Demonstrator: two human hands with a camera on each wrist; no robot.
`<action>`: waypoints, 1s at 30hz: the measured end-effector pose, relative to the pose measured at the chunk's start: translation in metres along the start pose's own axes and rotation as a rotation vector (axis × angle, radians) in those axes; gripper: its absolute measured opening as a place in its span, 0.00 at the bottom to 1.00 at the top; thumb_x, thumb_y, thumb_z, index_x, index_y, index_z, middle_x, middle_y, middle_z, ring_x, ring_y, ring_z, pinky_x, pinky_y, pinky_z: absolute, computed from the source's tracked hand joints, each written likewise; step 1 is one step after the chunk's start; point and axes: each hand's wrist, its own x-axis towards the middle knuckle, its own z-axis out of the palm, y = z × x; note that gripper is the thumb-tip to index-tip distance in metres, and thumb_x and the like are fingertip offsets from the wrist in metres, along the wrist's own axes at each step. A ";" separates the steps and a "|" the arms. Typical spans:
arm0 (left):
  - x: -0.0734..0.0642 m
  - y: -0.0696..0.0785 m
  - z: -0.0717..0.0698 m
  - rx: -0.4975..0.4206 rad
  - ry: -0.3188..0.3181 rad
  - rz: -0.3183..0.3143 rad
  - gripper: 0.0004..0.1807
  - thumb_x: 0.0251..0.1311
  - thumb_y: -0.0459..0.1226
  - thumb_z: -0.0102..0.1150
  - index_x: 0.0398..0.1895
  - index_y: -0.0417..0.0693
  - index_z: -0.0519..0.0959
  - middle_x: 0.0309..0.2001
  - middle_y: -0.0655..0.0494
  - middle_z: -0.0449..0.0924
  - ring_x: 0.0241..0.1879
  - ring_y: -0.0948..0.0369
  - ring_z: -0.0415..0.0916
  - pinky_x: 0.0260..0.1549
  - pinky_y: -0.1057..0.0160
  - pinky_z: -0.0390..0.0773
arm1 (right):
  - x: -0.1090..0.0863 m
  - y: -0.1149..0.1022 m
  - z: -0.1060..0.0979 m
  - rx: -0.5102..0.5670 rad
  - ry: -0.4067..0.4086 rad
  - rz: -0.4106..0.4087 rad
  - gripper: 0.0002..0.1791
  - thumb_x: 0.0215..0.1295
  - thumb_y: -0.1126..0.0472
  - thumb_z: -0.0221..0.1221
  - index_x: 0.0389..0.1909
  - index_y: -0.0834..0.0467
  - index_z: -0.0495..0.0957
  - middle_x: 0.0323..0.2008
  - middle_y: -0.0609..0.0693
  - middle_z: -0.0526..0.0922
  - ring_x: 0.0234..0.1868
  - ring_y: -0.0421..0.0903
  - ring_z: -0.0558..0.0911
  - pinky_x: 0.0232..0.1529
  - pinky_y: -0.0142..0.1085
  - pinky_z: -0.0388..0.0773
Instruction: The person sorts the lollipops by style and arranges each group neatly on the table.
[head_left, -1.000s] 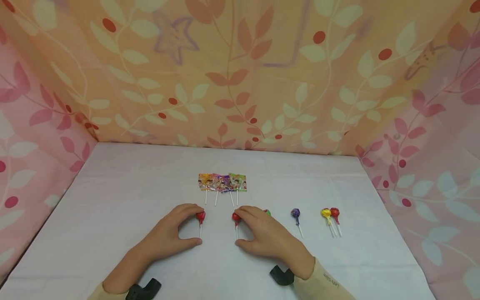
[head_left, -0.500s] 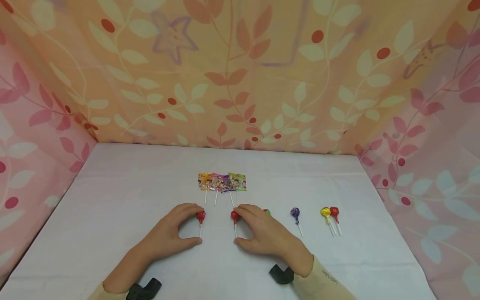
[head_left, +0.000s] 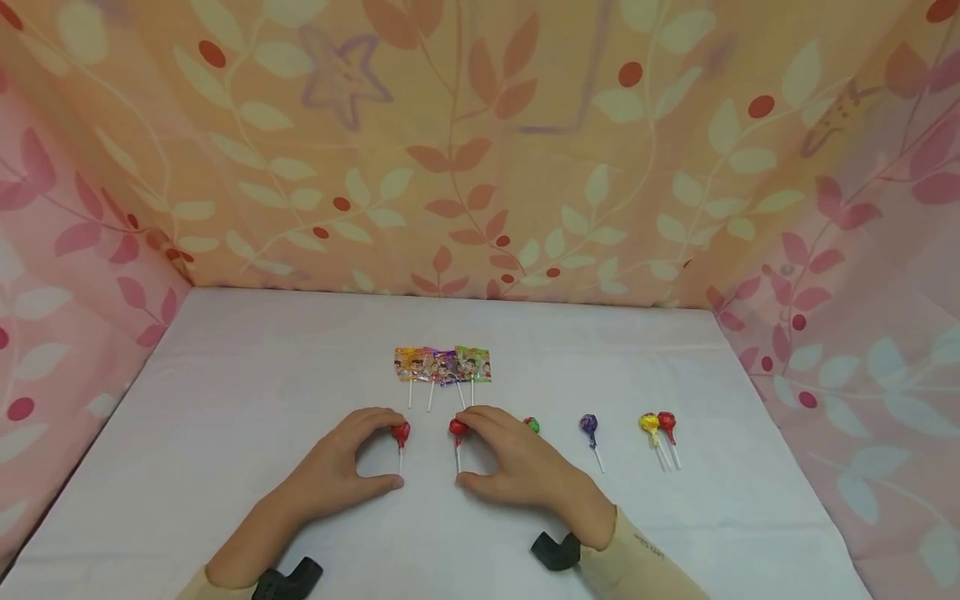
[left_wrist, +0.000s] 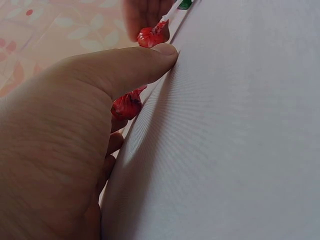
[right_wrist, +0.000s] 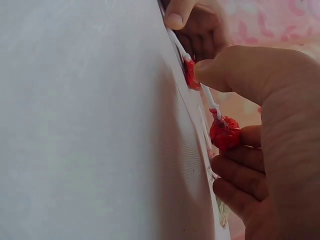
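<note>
A red-wrapped lollipop lies with its stick toward me, and my left hand holds it lengthwise: fingertips at the candy, thumb at the stick's end. Just to its right, my right hand grips a second red lollipop the same way. In the left wrist view the thumb covers part of the left lollipop. From the right wrist, the right lollipop's candy touches the fingers, with the thumb near its stick. The two lollipops lie apart, roughly parallel.
Several flat-wrapped lollipops lie in a row behind the hands. A green lollipop is partly hidden by the right hand. Farther right are a purple lollipop, a yellow one and a red one. Patterned curtains surround the white table.
My right hand has shifted left with its red lollipop, narrowing the gap to the left one. The left hand has stayed in place.
</note>
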 end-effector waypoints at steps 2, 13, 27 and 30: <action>0.000 0.000 0.000 0.001 -0.003 -0.004 0.44 0.50 0.49 0.90 0.72 0.64 0.78 0.70 0.70 0.75 0.73 0.60 0.72 0.74 0.67 0.68 | 0.002 -0.001 0.000 0.004 -0.005 -0.005 0.43 0.65 0.45 0.76 0.77 0.56 0.74 0.74 0.48 0.76 0.77 0.44 0.72 0.78 0.43 0.70; -0.003 -0.005 0.001 -0.008 0.022 0.041 0.43 0.52 0.49 0.89 0.72 0.63 0.78 0.70 0.65 0.78 0.72 0.58 0.73 0.73 0.74 0.63 | 0.021 -0.011 0.009 0.012 -0.004 -0.052 0.43 0.65 0.45 0.75 0.77 0.58 0.73 0.73 0.47 0.77 0.76 0.44 0.72 0.78 0.41 0.69; -0.001 -0.003 0.000 -0.033 0.002 0.044 0.44 0.52 0.47 0.89 0.74 0.62 0.78 0.73 0.63 0.76 0.74 0.58 0.71 0.74 0.75 0.60 | 0.036 -0.019 0.019 -0.022 0.002 -0.102 0.42 0.66 0.45 0.75 0.75 0.60 0.74 0.72 0.50 0.77 0.75 0.47 0.74 0.78 0.41 0.69; 0.000 -0.003 0.000 -0.028 -0.002 0.040 0.44 0.53 0.47 0.88 0.74 0.62 0.78 0.73 0.64 0.76 0.75 0.58 0.70 0.74 0.74 0.60 | 0.038 -0.020 0.020 -0.028 -0.001 -0.104 0.42 0.66 0.45 0.75 0.75 0.61 0.73 0.71 0.50 0.77 0.75 0.46 0.74 0.77 0.40 0.70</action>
